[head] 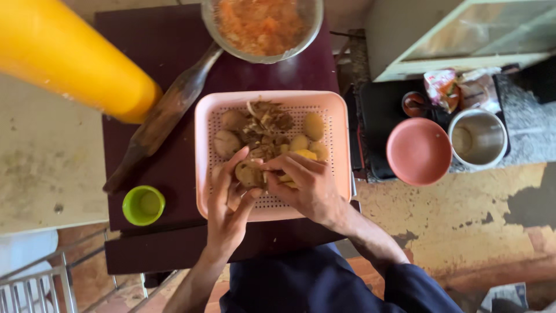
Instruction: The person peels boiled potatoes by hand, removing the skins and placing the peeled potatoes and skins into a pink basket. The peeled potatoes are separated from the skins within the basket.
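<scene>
- Left hand (pixel 229 200): grasps brown potato (pixel 249 172) over pink perforated tray (pixel 336 124).
- Right hand (pixel 307 182): fingers pinch the same potato.
- Crumpled red-white packets (pixel 443 87): upper right, beside steel cup (pixel 478 138).

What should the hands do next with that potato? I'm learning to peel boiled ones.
Probably keep pulling the skin off: the left hand cradles a partly skinned potato over the pink basket, and the right hand pinches at it.
</scene>
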